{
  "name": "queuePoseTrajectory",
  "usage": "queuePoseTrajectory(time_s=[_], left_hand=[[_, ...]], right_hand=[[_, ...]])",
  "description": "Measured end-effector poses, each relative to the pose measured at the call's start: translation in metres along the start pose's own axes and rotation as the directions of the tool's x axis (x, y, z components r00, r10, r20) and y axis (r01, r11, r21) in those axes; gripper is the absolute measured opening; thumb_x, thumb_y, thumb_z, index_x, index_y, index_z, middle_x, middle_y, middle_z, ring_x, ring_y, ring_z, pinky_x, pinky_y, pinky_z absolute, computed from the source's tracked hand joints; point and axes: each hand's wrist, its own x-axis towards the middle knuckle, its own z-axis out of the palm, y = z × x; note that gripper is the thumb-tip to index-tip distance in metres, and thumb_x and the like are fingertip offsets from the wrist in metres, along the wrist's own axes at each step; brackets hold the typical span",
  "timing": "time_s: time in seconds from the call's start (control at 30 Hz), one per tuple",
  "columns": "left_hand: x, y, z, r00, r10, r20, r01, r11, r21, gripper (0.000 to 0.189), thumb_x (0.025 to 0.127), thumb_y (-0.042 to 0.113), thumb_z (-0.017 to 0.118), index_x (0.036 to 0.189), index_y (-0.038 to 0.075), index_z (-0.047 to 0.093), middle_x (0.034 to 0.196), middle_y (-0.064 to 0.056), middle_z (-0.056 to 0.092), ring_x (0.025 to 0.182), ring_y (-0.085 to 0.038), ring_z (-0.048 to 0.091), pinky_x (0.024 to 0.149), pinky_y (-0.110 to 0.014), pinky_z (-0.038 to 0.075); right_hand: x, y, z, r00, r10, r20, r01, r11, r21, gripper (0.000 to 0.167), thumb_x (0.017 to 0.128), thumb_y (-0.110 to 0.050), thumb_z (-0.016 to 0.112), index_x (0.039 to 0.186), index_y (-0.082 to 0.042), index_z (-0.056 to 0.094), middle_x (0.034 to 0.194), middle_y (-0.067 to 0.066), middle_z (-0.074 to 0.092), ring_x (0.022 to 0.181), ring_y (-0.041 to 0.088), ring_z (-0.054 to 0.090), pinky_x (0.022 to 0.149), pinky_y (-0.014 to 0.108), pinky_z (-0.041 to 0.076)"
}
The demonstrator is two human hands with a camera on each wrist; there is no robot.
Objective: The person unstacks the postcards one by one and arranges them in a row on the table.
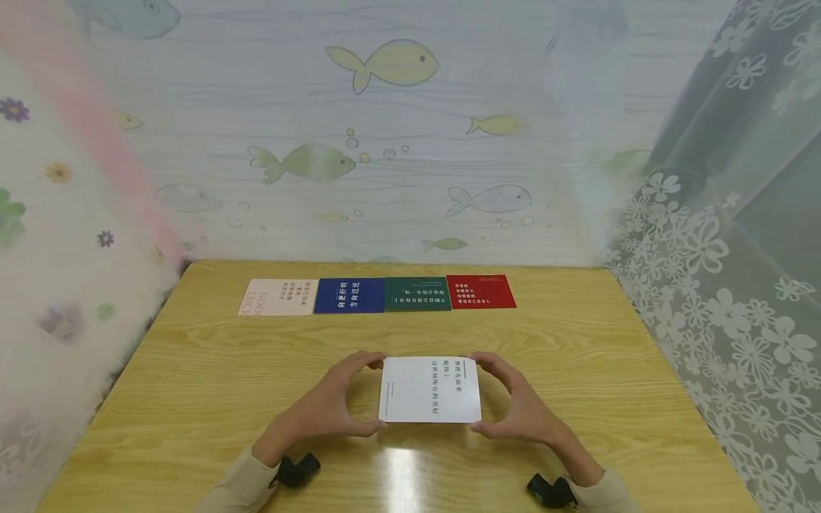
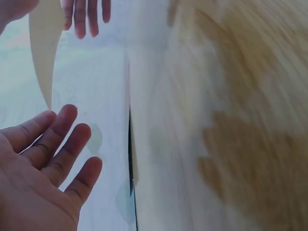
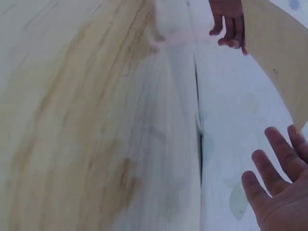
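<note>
A white card (image 1: 410, 390) printed with dark Chinese characters is held above the table between both hands. My left hand (image 1: 330, 399) grips its left edge, thumb at the near corner and fingertips at the far corner. On the opposite edge, my right hand (image 1: 519, 399) holds the card the same way. Seen from the left wrist, the card (image 2: 45, 43) looks beige and slightly bowed, above the left hand (image 2: 45, 168). The right wrist view shows the beige underside of the card (image 3: 279, 57) and the right hand (image 3: 284, 183), its other fingers spread loosely.
Across the far part of the wooden table (image 1: 192, 399) lie a pink card (image 1: 279, 296), a blue card (image 1: 349, 296), a green card (image 1: 417, 294) and a red card (image 1: 481, 292), side by side. A fish-patterned curtain (image 1: 398, 142) hangs behind; a floral lace curtain (image 1: 731, 299) hangs at right.
</note>
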Motion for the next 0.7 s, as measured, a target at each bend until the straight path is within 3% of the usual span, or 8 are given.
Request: queuePoseTrajectory(time_s=[0.17,0.33,0.7], left_hand=[[0.002,0.004,-0.003,0.997,0.064,-0.046,-0.067,0.995,-0.068,0.093,0.066,0.030,0.095,0.146,0.021,0.047,0.135,0.007,0.058,0.122,-0.028,0.056,0.099,-0.049,0.049],[0.006,0.007,-0.003,0.978,0.146,-0.145,-0.162,0.982,-0.102,0.090,0.066,0.028,0.094,0.143,0.014,0.049,0.135,-0.002,0.059,0.120,-0.024,0.054,0.098,-0.044,0.049],[0.013,0.007,0.003,0.955,0.193,-0.225,-0.228,0.964,-0.138,0.086,0.069,0.028,0.091,0.143,0.008,0.052,0.125,-0.004,0.061,0.109,-0.018,0.055,0.088,-0.042,0.050]], right_hand=[[-0.001,-0.002,-0.003,0.999,-0.041,0.001,0.041,0.997,0.060,0.095,0.066,-0.010,0.093,0.148,-0.014,0.045,0.148,0.006,0.053,0.139,0.018,0.048,0.116,0.026,0.035],[-0.001,-0.005,-0.005,0.998,-0.065,-0.012,0.065,0.994,0.086,0.098,0.065,-0.003,0.091,0.151,-0.009,0.043,0.150,0.011,0.051,0.142,0.017,0.045,0.118,0.023,0.032],[-0.004,-0.003,-0.012,0.998,-0.059,-0.018,0.061,0.989,0.135,0.097,0.066,-0.001,0.090,0.151,-0.006,0.043,0.150,0.014,0.050,0.139,0.015,0.047,0.117,0.025,0.036]])
